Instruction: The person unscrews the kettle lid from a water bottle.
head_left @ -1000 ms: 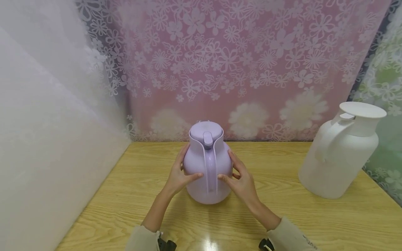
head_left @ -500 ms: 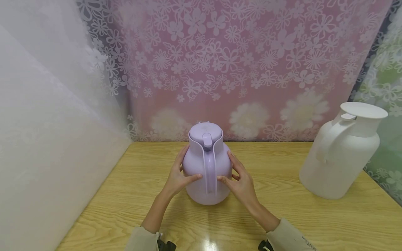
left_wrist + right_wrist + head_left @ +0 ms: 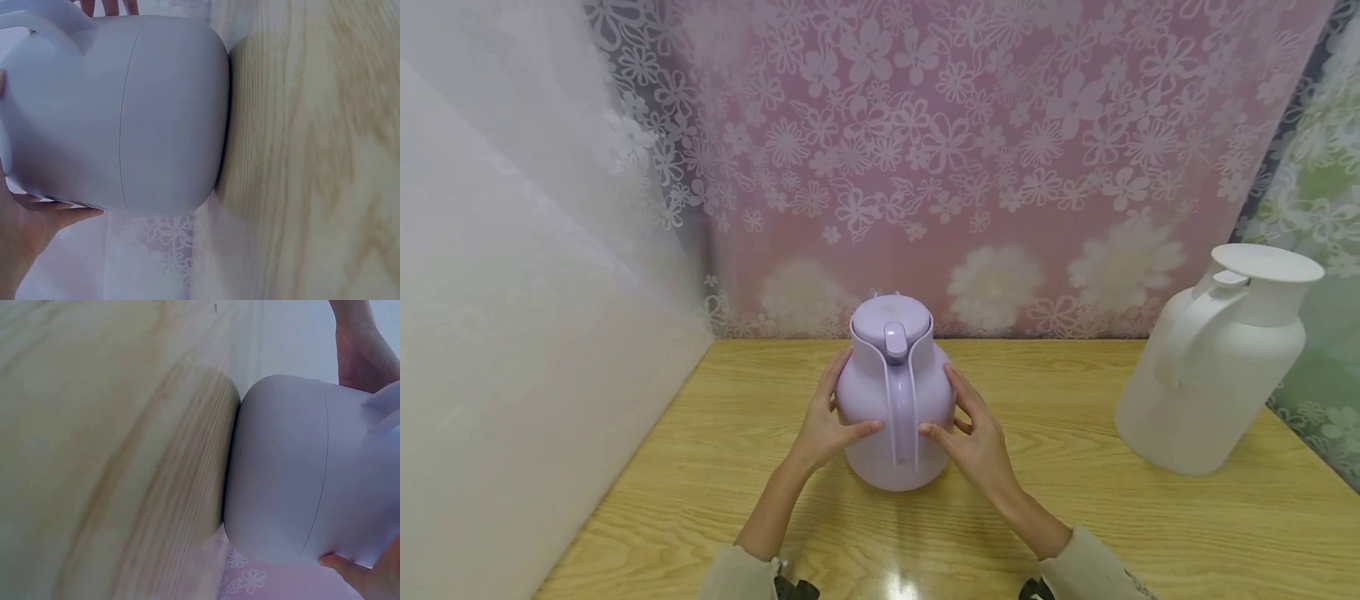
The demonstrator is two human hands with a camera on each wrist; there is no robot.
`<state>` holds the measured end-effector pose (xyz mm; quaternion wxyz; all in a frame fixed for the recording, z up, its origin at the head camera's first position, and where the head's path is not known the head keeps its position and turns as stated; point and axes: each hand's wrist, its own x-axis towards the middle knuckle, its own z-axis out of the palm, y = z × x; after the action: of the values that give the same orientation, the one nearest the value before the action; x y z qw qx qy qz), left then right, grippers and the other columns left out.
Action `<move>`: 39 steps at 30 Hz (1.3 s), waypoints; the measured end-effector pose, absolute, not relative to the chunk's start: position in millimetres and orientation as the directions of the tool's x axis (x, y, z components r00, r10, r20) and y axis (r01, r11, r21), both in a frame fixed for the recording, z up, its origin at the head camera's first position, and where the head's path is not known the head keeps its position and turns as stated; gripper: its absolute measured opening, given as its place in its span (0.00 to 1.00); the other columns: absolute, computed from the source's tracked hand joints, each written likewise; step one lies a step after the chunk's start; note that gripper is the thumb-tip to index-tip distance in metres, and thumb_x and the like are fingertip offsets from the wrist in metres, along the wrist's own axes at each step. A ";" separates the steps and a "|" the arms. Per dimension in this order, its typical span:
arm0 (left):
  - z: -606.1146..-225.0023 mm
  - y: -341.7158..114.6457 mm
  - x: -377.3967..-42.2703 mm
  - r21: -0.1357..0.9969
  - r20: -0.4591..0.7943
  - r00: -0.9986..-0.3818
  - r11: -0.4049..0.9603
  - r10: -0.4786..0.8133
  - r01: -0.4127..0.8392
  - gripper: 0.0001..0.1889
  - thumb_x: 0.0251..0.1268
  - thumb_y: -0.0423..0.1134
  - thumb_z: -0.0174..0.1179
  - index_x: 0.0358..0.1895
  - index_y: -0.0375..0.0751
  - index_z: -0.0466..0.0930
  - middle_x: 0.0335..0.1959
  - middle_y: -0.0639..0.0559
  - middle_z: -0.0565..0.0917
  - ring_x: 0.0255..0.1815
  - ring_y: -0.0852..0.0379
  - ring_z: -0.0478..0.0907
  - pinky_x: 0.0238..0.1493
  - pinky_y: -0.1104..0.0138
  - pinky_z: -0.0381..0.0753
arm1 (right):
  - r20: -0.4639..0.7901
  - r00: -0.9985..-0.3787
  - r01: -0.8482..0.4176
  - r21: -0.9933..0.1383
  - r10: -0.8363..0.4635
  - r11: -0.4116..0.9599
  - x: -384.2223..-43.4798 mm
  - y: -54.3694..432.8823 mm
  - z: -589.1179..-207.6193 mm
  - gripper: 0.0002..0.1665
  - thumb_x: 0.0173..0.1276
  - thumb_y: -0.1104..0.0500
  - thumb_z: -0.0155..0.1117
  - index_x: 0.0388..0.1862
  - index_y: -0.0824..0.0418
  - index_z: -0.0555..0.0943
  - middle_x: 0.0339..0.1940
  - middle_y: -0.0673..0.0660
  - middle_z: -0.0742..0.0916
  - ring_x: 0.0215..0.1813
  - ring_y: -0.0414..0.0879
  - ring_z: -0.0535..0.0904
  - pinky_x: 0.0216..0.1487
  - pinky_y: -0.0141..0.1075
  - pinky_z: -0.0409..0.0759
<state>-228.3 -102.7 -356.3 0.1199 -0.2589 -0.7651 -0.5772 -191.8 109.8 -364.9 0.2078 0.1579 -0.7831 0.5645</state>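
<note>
Lilac jug: stands upright on the desk (image 3: 1037,521), nearer the back edge than the right edge; both wrist views show its base down on the wood. The jug (image 3: 868,392) turns its handle (image 3: 902,412) to the person, and its lid (image 3: 891,312) is on.
Left hand: this hand (image 3: 823,429) holds the jug's left side, fingers spread along the curve, thumb on the near face just left of the handle.
Right hand: this one (image 3: 983,442) holds the right side likewise, thumb just right of the handle; whether either thumb touches the handle I cannot tell.
White jug: this taller jug (image 3: 1217,375) stands near the desk's right edge, well apart from both hands, its top flared.
Sleeves: beige, a left one (image 3: 741,573) and a right one (image 3: 1093,567).
Surroundings: a pink floral backdrop (image 3: 925,167) behind the desk's back edge, a pale panel (image 3: 512,333) along its left edge.
</note>
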 end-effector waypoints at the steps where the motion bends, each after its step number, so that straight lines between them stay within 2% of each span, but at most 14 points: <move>1: -356.3 -102.8 -227.9 0.821 0.481 -0.838 0.203 0.258 0.533 0.49 0.43 0.27 0.70 0.71 0.36 0.50 0.70 0.35 0.50 0.67 0.39 0.51 0.58 0.41 0.56 | 0.491 -0.871 -0.472 -0.826 -0.018 0.306 -191.8 109.8 -364.9 0.47 0.51 0.68 0.71 0.69 0.64 0.61 0.67 0.67 0.63 0.60 0.65 0.66 0.49 0.56 0.71; 8: -366.4 -105.7 -234.8 0.823 0.478 -0.836 0.194 0.270 0.533 0.51 0.43 0.30 0.71 0.71 0.36 0.47 0.70 0.35 0.47 0.68 0.38 0.49 0.58 0.40 0.54 | 0.421 -0.907 -0.413 -0.868 -0.033 0.278 -191.4 110.2 -364.2 0.47 0.54 0.66 0.70 0.71 0.62 0.58 0.68 0.66 0.62 0.62 0.66 0.62 0.53 0.58 0.67; 14: -388.5 -109.2 -251.9 0.818 0.486 -0.832 0.196 0.268 0.541 0.53 0.43 0.44 0.73 0.73 0.48 0.47 0.72 0.43 0.47 0.68 0.43 0.50 0.58 0.42 0.56 | 0.418 -0.908 -0.414 -0.872 -0.044 0.262 -196.4 116.0 -370.0 0.43 0.58 0.62 0.68 0.71 0.57 0.59 0.68 0.62 0.63 0.65 0.61 0.61 0.55 0.55 0.67; 17: -392.1 -109.6 -253.7 0.814 0.500 -0.824 0.180 0.266 0.552 0.53 0.43 0.51 0.72 0.73 0.52 0.47 0.72 0.44 0.47 0.68 0.44 0.50 0.58 0.42 0.57 | 0.475 -0.879 -0.468 -0.850 -0.030 0.242 -198.5 119.3 -368.9 0.35 0.62 0.61 0.65 0.67 0.58 0.64 0.66 0.59 0.67 0.65 0.54 0.62 0.57 0.50 0.67; 21: -393.0 -109.5 -253.2 0.812 0.510 -0.819 0.168 0.263 0.559 0.54 0.43 0.54 0.71 0.72 0.52 0.47 0.72 0.43 0.46 0.68 0.43 0.49 0.57 0.40 0.56 | 0.593 -0.805 -0.587 -0.790 -0.021 0.175 -195.0 118.2 -355.1 0.26 0.65 0.66 0.59 0.62 0.62 0.70 0.62 0.57 0.72 0.64 0.49 0.64 0.57 0.44 0.68; 25: -392.8 -109.3 -253.0 0.821 0.496 -0.831 0.174 0.253 0.543 0.54 0.42 0.55 0.72 0.73 0.54 0.47 0.72 0.48 0.46 0.68 0.45 0.49 0.57 0.42 0.56 | 0.659 -0.752 -0.654 -0.745 -0.008 0.133 -187.0 111.1 -340.6 0.21 0.65 0.69 0.57 0.58 0.63 0.73 0.57 0.56 0.76 0.59 0.49 0.68 0.54 0.37 0.71; 27: -388.4 -108.5 -249.8 0.826 0.489 -0.836 0.175 0.249 0.536 0.54 0.42 0.51 0.73 0.73 0.53 0.47 0.72 0.49 0.47 0.68 0.45 0.50 0.57 0.42 0.57 | 0.656 -0.755 -0.653 -0.751 -0.005 0.096 -181.8 106.2 -334.5 0.18 0.66 0.69 0.56 0.55 0.64 0.74 0.52 0.58 0.79 0.55 0.51 0.72 0.50 0.35 0.73; 30: -375.7 -106.2 -240.2 0.831 0.479 -0.840 0.178 0.254 0.527 0.53 0.45 0.40 0.73 0.73 0.46 0.46 0.72 0.45 0.47 0.67 0.42 0.51 0.57 0.42 0.58 | 0.565 -0.824 -0.566 -0.824 -0.050 0.013 -175.4 99.6 -326.7 0.14 0.69 0.66 0.52 0.52 0.68 0.74 0.44 0.62 0.81 0.46 0.51 0.77 0.45 0.39 0.76; 33: -363.9 -104.1 -230.8 0.832 0.478 -0.838 0.170 0.264 0.528 0.51 0.46 0.34 0.71 0.72 0.37 0.46 0.71 0.38 0.46 0.66 0.38 0.51 0.57 0.41 0.58 | 0.400 -0.902 -0.392 -0.916 -0.163 -0.082 -171.5 95.2 -322.4 0.17 0.73 0.59 0.46 0.52 0.71 0.71 0.40 0.64 0.81 0.43 0.54 0.79 0.46 0.43 0.76; 36: -365.1 -104.2 -231.1 0.822 0.496 -0.827 0.163 0.262 0.545 0.53 0.45 0.47 0.72 0.71 0.37 0.47 0.71 0.37 0.47 0.66 0.38 0.52 0.57 0.41 0.58 | 0.276 -0.916 -0.250 -0.960 -0.291 -0.124 -170.4 91.4 -322.6 0.26 0.75 0.51 0.41 0.53 0.73 0.70 0.41 0.65 0.82 0.46 0.54 0.78 0.52 0.41 0.72; 39: -365.9 -104.0 -231.3 0.813 0.509 -0.820 0.168 0.261 0.558 0.58 0.41 0.64 0.66 0.71 0.33 0.47 0.70 0.35 0.47 0.66 0.37 0.51 0.56 0.41 0.58 | 0.236 -0.897 -0.189 -0.969 -0.374 -0.158 -169.9 87.7 -325.6 0.32 0.76 0.46 0.36 0.55 0.74 0.71 0.42 0.65 0.83 0.50 0.54 0.77 0.56 0.43 0.67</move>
<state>-231.3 -104.0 -365.9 0.1269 -0.2716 -0.7536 -0.5849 -169.9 87.7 -325.6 -0.0632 0.2178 -0.6456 0.7292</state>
